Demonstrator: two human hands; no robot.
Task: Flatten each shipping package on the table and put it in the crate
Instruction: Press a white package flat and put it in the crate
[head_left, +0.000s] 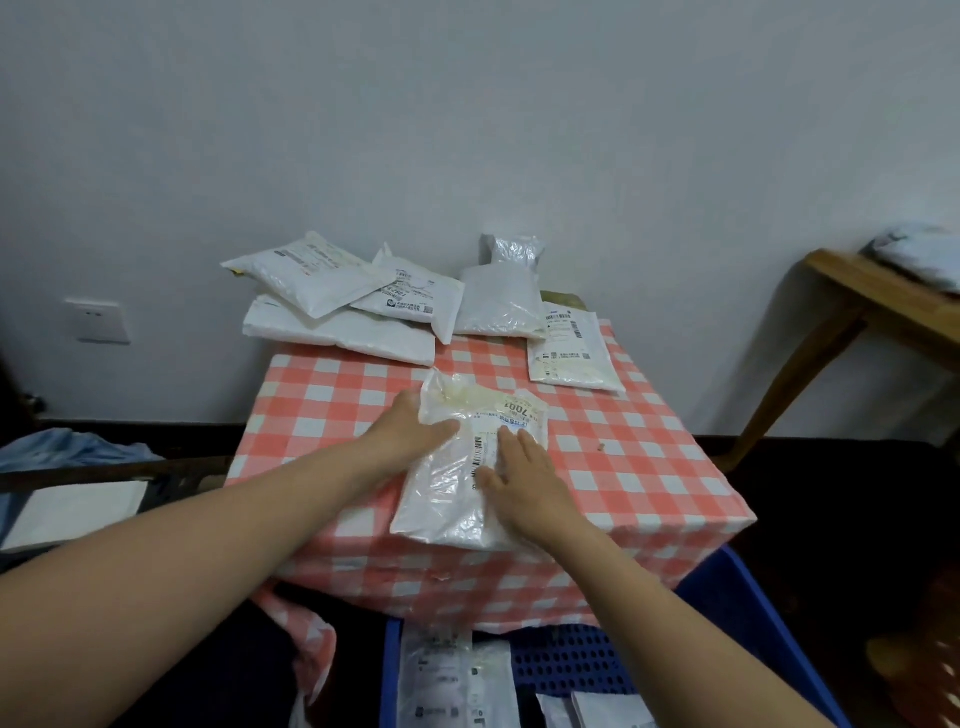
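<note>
**Item in hand: white poly mailer, near edge of table**

I am looking down on a soft, crinkled white plastic package (447, 499), pillow-shaped and glossy, which is lying on the table (649, 467) with a printed barcode label facing up. The table is wearing a pink-and-white check cloth.

- The right hand (524, 483) is lying flat on the label, fingers straight and spread.
- The left hand (410, 431) is resting at the package's left edge, thumb stretching over the film. Its fingers are hiding behind the puffed plastic, so I am not seeing whether it grips.
- Five more white mailers (337, 332) are lying along the far edge, some overlapping, all wrinkled.
- A blue perforated plastic crate (737, 623) is sitting below the table's front, already holding flat labelled packages (441, 675).
</note>
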